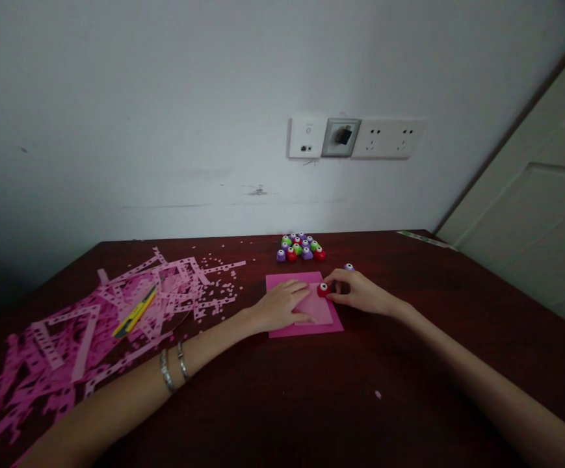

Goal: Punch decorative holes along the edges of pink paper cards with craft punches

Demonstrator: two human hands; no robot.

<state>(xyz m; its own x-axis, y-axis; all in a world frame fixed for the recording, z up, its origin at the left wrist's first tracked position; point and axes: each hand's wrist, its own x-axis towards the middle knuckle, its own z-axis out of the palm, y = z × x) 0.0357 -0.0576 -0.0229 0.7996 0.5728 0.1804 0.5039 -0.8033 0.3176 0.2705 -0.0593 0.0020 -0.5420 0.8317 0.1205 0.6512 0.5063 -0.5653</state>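
My left hand (pixel 282 305) lies with its fingers stretched out on a light pink sheet of paper (pixel 318 312). That sheet rests on a larger, darker pink sheet (pixel 282 333). My right hand (pixel 357 291) pinches a small red craft punch (pixel 324 290) between thumb and fingers at the light sheet's upper right edge. Whether the paper sits inside its slot, I cannot tell. Just behind my right hand stands a purple punch (pixel 349 267). Farther back, several red, green and purple punches (pixel 298 249) stand in a close group.
Punched pink paper strips (pixel 84 335) pile up on the left, with a yellow utility knife (pixel 136 313) on top. Tiny paper bits (pixel 223 276) lie scattered beside them. A pale strip (pixel 426 240) lies at the table's back right edge. Wall sockets (pixel 389 138) are above the table (pixel 311 403).
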